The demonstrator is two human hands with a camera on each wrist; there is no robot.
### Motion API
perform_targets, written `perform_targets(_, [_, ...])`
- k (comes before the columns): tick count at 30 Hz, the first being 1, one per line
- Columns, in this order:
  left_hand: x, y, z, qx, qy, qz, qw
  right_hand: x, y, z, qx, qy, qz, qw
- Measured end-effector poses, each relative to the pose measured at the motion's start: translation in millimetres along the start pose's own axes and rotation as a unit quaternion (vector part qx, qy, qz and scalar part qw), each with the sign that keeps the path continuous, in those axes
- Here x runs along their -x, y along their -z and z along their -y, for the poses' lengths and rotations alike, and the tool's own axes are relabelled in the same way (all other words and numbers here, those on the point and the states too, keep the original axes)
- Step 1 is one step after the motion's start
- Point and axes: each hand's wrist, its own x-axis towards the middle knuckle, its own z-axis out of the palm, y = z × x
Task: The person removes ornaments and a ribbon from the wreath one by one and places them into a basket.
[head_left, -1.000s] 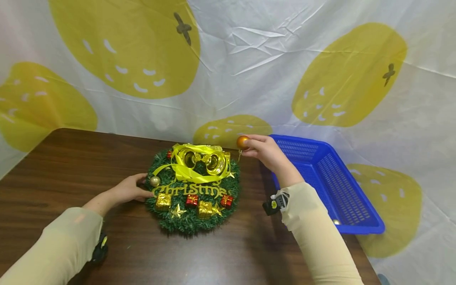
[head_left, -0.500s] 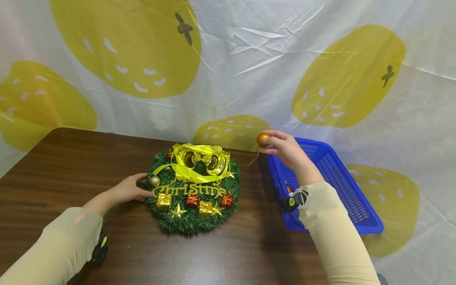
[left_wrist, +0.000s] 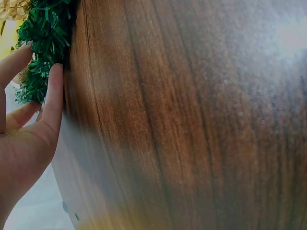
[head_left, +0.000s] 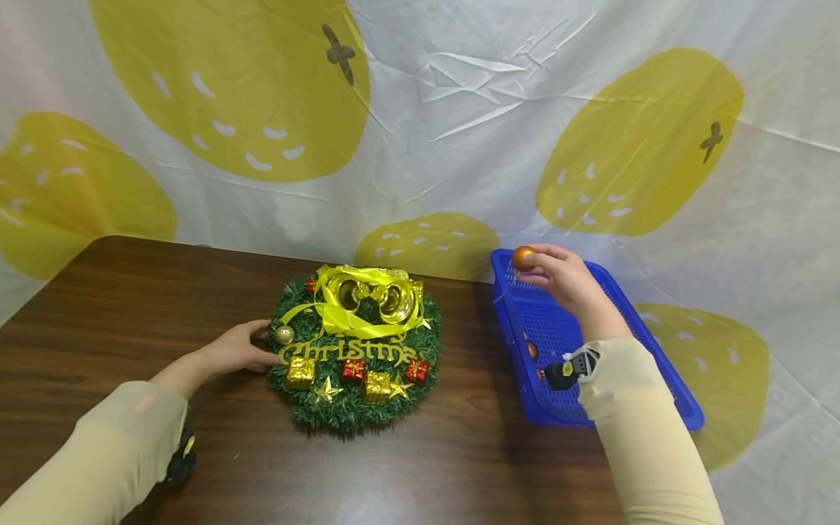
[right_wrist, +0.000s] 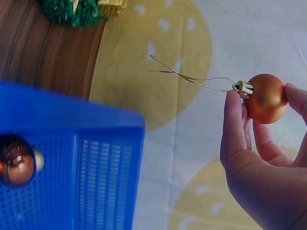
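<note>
In the head view, my right hand [head_left: 561, 273] pinches an orange Christmas bauble [head_left: 523, 258] above the back left corner of the blue basket [head_left: 679, 397]. A gold string loop [right_wrist: 192, 82] trails from the bauble's cap in the right wrist view. My left hand [head_left: 236, 348] holds the left edge of a green Christmas wreath [head_left: 348, 419] between thumb and fingers. The wreath lies on the table and bears yellow ribbon [head_left: 354, 321], gold bells [head_left: 397, 301], small gift boxes [head_left: 377, 386], stars and gold "Christmas" lettering. A small gold ball [head_left: 285, 335] sits by the left hand.
Inside the basket, a shiny copper-coloured bauble [right_wrist: 20, 165] lies with a pale ball partly hidden behind it. The basket stands at the right of the brown wooden table [head_left: 151, 299]. A white curtain [head_left: 446, 131] with yellow fruit prints hangs behind.
My right hand has moved right with the orange bauble, from beside the wreath's upper right edge to over the basket. The left hand and the wreath have stayed where they were.
</note>
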Motion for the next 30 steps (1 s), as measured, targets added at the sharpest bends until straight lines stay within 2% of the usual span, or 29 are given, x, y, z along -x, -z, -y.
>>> perform_targets(13, [0.4, 0.3, 0.0, 0.003, -0.003, 0.000, 1.0000, 10.9, 30, 0, -0.046, -0.010, -0.032, 0.9984])
perform_targets(21, [-0.1, -0.4, -0.1, 0.011, -0.001, -0.001, 0.9999, 15.4, 43, -2, -0.042, -0.022, -0.051, 0.9975])
perform_targets(26, [-0.2, -0.1, 0.3, 0.010, 0.001, 0.000, 1.0000, 17.1, 50, -6, 0.007, -0.047, -0.051, 0.9976])
perform_targets(30, [-0.2, -0.5, -0.2, 0.005, 0.001, -0.002, 1.0000, 16.0, 55, -13, 0.099, -0.072, -0.059, 0.9908])
